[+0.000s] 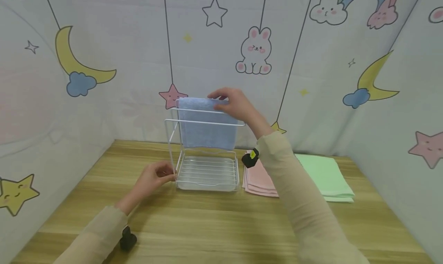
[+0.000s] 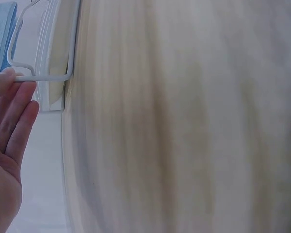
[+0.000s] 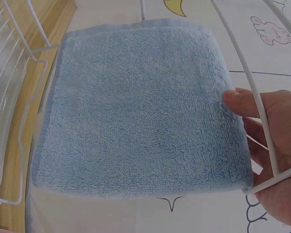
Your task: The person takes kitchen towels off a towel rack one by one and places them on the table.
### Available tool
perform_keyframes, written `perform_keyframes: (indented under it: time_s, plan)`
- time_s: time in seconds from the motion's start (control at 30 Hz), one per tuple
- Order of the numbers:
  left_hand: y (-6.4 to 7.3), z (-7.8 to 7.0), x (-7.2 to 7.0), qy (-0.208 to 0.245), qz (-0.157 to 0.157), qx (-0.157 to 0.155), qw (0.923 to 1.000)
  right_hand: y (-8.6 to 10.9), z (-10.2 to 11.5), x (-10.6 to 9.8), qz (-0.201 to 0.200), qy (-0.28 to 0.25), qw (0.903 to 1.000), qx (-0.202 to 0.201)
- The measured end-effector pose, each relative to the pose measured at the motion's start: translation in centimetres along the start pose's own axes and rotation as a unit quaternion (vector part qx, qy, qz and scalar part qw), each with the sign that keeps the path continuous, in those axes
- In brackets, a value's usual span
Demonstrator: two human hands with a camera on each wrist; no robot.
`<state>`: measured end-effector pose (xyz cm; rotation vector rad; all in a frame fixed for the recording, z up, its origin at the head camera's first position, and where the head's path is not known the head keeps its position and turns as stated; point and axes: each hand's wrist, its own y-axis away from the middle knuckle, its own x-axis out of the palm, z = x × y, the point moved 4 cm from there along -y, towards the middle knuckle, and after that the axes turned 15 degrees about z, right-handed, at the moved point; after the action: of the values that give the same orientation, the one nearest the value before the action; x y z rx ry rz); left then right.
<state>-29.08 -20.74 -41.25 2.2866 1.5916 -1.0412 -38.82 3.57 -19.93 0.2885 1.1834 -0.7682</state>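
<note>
R arm reached fwd & up across the desk [image 1: 214,225], R hand [image 1: 235,102] pinching the blue towel [image 1: 207,135] at its top edge, thumb in front, fingers behind. Towel hung at the back of the white wire rack [image 1: 207,175]. L arm reached low, L hand [image 1: 154,177] pinching rack's lower L wire btwn thumb & fingers.

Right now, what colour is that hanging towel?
Terry towel: light blue, clearest in the right wrist view.
</note>
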Motion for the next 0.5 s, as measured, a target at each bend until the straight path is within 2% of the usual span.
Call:
perform_keyframes:
  time_s: [0.27,0.5]
  plan:
    - [-0.14,-0.04,-0.15,0.006,0.003,0.008,0.9999,-0.17,-0.33,0.02,0.001,-0.011,0.9993,0.035]
    - [-0.01,0.24,0.01,0.002,0.015,0.000,0.9999,-0.18,-0.67,0.23,-0.005,-0.028,0.9973,0.068]
